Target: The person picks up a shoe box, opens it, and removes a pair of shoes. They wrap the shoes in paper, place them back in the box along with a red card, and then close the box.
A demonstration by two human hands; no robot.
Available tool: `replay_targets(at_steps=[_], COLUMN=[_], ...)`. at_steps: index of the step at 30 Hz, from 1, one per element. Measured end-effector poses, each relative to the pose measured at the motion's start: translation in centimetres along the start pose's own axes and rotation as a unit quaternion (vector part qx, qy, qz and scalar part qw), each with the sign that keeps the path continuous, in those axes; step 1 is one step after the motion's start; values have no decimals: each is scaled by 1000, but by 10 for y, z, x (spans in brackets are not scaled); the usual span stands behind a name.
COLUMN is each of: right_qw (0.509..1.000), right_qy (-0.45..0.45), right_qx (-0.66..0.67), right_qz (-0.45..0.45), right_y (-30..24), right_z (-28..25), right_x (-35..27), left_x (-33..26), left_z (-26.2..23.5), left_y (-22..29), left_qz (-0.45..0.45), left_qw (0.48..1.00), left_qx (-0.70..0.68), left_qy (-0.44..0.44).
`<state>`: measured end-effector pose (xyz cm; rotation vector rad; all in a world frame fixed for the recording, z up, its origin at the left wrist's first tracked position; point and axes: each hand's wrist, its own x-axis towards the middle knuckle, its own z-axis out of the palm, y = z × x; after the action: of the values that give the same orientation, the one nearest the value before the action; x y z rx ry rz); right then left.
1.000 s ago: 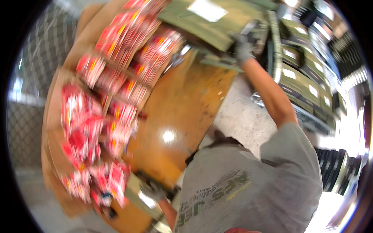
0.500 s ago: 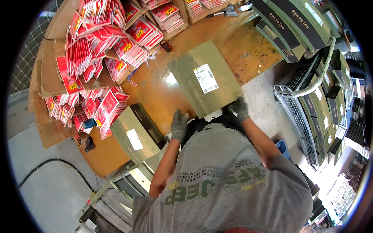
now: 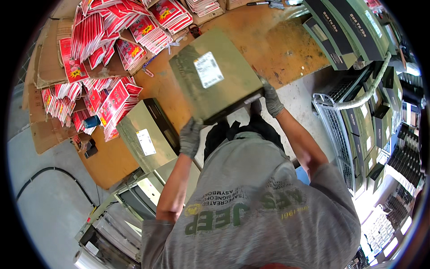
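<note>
A closed olive-green carton (image 3: 237, 67) with a white label on top is before me, over the brown tabletop, its dark near side showing. My right hand (image 3: 271, 97), in a grey glove, grips its near right corner, with the fingers partly hidden by the carton. At the near left corner, my gloved left hand (image 3: 190, 138) has its fingertips curled against the edge. Left of that hand lies a second green carton (image 3: 134, 127) with a black side and a white label.
Heaps of red-and-white printed packets (image 3: 96, 36) fill torn cardboard boxes (image 3: 47, 96) at the left and back. Green-and-black cartons (image 3: 347, 31) stand at the far right of the table (image 3: 264, 33). Beside me on the right is a wire cart (image 3: 333, 125) loaded with similar cartons.
The carton has shifted left and its near side now shows. My left hand, earlier apart from it, has come to its near left corner. The whole view has also shifted.
</note>
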<state>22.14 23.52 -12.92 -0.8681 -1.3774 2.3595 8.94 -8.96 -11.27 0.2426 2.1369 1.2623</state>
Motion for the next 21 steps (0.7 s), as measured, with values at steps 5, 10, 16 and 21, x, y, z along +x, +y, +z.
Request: replay_targets(at_steps=[5,10,16,21], right_qw=[971,981,961,972], right_qy=[-105,-78,-66,-67], right_qx=[-155,-127,-202,-146], right_qz=[-149,-123,-175,-173], right_y=[-16,-19,-20,-26], right_z=[37,54,56,60], right_x=[0,1,17,22], left_x=[-13,20,31,39], left_z=[-32,-39,-45,-49], left_y=[88,108,116,125], left_qz=[97,122,123,97], left_qw=[969,961,964,967], left_qx=[-163,-143,-90,-29], left_qy=[158,205,220,234])
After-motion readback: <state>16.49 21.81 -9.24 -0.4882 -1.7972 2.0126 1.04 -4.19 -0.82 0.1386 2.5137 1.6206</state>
